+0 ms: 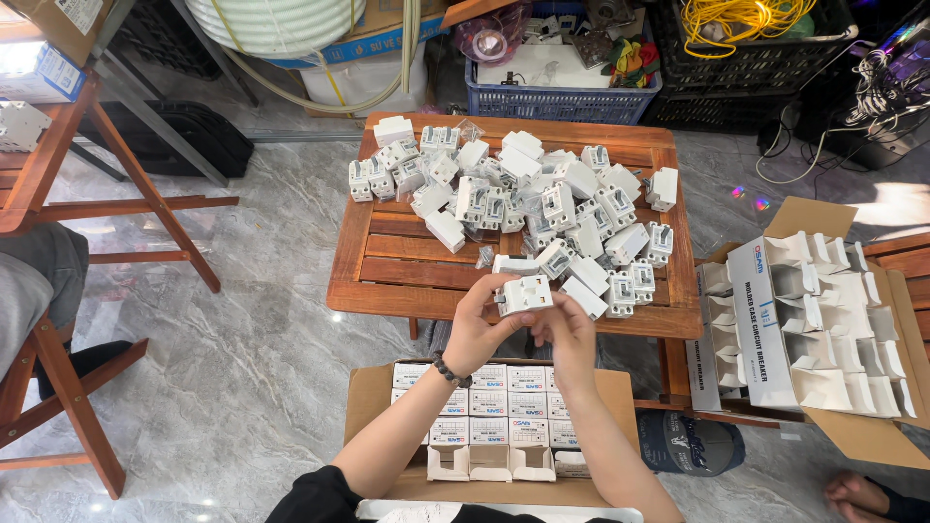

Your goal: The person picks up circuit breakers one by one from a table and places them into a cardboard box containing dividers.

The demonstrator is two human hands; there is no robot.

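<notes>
Both my hands hold one small white circuit breaker (pixel 524 293) just above the near edge of the wooden slatted table (pixel 387 276). My left hand (pixel 477 326), with a dark bead bracelet on the wrist, grips its left side. My right hand (pixel 566 327) supports it from below on the right. Behind it a heap of several loose white breakers (pixel 523 199) covers the far half of the table. Under my forearms stands an open cardboard box (pixel 373 397) filled with rows of small white packed boxes (pixel 499 402).
A second open carton (pixel 828 315) with empty white folded boxes lies at the right. A blue crate (pixel 557 97) and black crates stand beyond the table. Wooden frames (pixel 58 184) and a seated person's grey knee (pixel 39 266) are at left. A bare foot (pixel 857 492) shows bottom right.
</notes>
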